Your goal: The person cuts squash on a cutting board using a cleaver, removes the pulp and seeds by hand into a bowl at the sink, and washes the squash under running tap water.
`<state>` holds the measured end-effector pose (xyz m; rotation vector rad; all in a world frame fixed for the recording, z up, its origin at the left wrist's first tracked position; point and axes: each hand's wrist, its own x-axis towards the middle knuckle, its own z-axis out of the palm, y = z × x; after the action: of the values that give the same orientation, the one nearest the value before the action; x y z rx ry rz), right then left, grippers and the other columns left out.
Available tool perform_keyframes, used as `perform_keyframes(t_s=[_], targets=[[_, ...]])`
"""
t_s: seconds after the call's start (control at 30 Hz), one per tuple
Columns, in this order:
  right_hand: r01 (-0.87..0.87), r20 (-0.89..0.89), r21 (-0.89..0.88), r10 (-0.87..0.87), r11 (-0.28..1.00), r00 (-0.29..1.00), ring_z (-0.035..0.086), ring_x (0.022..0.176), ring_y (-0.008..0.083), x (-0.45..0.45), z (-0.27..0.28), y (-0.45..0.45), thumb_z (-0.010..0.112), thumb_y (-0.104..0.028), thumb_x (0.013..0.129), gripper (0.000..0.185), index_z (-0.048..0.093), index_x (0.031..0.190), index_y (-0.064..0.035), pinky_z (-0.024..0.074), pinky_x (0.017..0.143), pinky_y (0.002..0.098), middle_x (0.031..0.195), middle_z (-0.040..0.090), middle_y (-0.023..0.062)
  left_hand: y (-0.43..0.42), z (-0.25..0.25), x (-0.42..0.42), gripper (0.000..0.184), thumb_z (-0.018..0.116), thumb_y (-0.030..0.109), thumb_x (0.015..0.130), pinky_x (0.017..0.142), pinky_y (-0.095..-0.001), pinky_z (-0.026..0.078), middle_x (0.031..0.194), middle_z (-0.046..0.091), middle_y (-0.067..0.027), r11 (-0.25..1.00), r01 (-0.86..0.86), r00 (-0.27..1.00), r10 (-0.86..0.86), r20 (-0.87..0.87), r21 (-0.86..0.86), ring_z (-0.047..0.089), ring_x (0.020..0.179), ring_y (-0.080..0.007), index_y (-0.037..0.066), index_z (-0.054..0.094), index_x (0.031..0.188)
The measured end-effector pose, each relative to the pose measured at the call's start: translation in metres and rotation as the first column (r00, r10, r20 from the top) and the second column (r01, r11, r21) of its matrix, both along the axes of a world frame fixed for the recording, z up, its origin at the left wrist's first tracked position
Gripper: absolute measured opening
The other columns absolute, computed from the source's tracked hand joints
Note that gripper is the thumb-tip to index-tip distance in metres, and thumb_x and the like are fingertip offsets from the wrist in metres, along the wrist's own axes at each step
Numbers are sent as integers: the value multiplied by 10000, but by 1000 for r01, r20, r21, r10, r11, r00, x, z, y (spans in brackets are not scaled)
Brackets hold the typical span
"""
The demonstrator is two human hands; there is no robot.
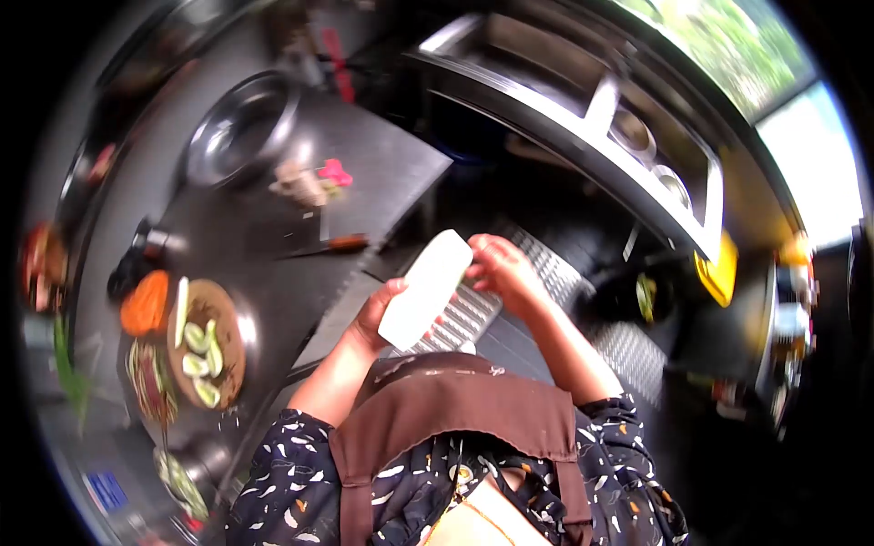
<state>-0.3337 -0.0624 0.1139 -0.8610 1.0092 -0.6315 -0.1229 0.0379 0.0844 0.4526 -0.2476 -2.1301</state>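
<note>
In the middle of the view, a long white block-like item (426, 289) is tilted up to the right above the floor. My left hand (375, 314) holds it near its lower left end, with fingers wrapped round its side and underneath. My right hand (499, 268) is at its upper right end, fingers bent together; whether they pinch something small there is too blurred to tell. On the steel counter (300, 300) to the left, a knife with a brown handle (348, 242) lies near the edge.
Left, a round board (238, 350) holds green pieces, beside orange slices (146, 303). Farther back are a large metal bowl (244, 127) and pink scraps (335, 172). A steel sink (546, 55) stands upper right, with a yellow item (719, 270) below it. Metal grating (546, 264) covers part of the floor.
</note>
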Motion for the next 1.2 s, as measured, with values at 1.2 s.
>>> perform_keyframes(t_s=[1.2], targets=[[81, -517, -679, -554, 730, 653, 617, 825, 168, -520, -37, -407, 714, -265, 790, 474, 567, 1152, 3, 499, 777, 304, 1048, 615, 127, -603, -44, -574, 495, 452, 417, 951, 693, -423, 585, 1050, 622, -163, 849, 509, 857, -515, 9, 144, 655, 868, -296, 11, 490, 1232]])
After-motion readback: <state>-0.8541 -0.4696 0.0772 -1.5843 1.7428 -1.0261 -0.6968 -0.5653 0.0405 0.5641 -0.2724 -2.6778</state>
